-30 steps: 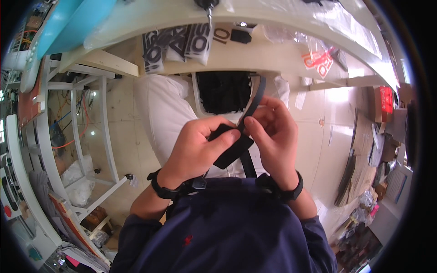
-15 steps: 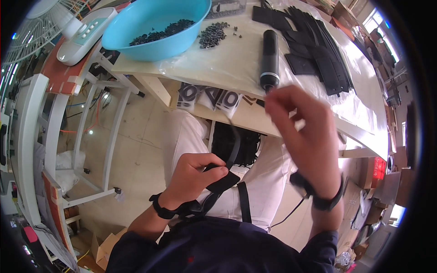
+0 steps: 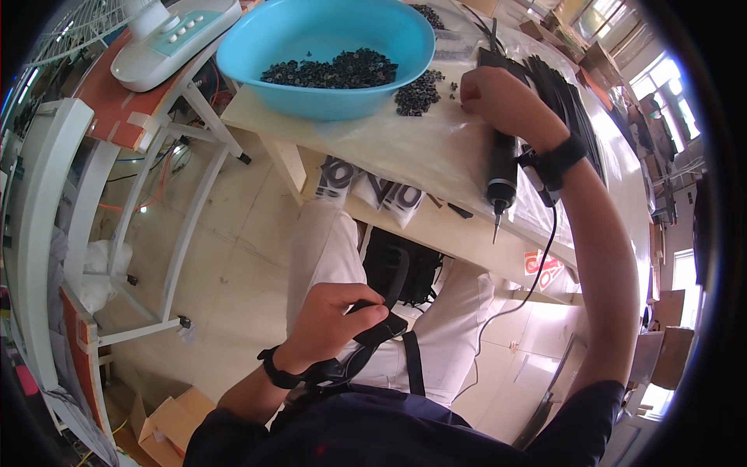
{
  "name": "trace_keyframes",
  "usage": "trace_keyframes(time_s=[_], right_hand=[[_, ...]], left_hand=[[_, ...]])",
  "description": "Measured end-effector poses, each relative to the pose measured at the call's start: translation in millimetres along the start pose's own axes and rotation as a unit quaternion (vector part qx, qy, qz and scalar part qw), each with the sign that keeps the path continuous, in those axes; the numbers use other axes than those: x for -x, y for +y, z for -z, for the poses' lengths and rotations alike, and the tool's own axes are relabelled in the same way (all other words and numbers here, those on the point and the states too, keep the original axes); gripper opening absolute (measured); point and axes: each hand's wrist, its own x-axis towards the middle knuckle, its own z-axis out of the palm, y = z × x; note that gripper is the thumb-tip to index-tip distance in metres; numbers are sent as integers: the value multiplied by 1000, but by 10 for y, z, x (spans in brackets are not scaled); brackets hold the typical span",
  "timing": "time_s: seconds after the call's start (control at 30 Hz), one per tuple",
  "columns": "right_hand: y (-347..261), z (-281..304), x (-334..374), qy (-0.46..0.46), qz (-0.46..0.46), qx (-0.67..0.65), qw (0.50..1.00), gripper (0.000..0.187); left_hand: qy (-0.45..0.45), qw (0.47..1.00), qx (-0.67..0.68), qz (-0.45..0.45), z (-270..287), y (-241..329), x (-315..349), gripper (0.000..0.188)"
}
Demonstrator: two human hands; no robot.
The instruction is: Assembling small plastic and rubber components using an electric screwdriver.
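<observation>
My left hand [image 3: 331, 323] is pinched over my lap around a black strap [image 3: 400, 280], which has a wider flat black piece [image 3: 381, 328] below the fingers. Over on the table, my right hand [image 3: 506, 101] reaches past a black electric screwdriver [image 3: 502, 171]. Its fingers curl down together just right of a pile of small black fasteners [image 3: 419, 95]; what they hold, if anything, is hidden. The screwdriver lies with its thin bit pointing over the table's near edge, partly under my right forearm and wrist strap.
A light blue basin [image 3: 327, 97] with many small black parts [image 3: 350, 70] stands at the table's left. More black straps [image 3: 556, 89] lie at the right on clear plastic sheeting. A white fan base [image 3: 175, 47] sits on a side stand. A cable [image 3: 537, 272] trails from my right wrist.
My right hand has moved from above the table's near edge out to the fastener pile. The left hand keeps its hold on the strap. The view has shifted, with the basin now further right.
</observation>
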Motion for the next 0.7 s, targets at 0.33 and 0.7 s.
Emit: trace_keyframes(time_s=[0.33,0.7], right_hand=[[-1034,484,1042,68,-43,-252,964,9],[-1448,-341,2526,18,-209,-569,795,8]], left_hand=[[19,996,72,-56,-19,35,-32,7],[-57,992,94,-70,-400,75,-74,6]])
